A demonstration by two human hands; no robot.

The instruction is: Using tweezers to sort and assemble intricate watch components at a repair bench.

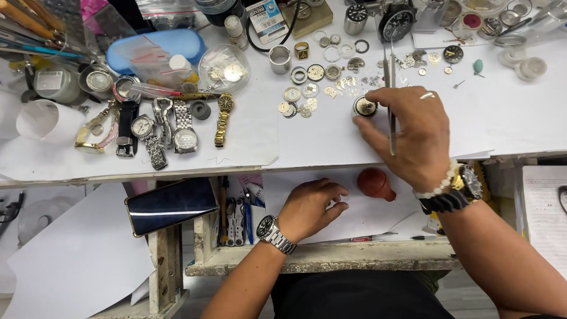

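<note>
We find the right hand (407, 133) clamped on tweezers (390, 100), fingertips touching the watch case (365, 106) at its left; left hand (310, 207) loosely curled, farther off.

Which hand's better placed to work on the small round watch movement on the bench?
Right. The right hand is already at the watch movement, fingertips on it, tweezers in its grip. The left hand rests lower, on the white paper in the drawer.

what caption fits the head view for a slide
Right hand with tweezers at a watch movement; left hand rests in the drawer.
</note>
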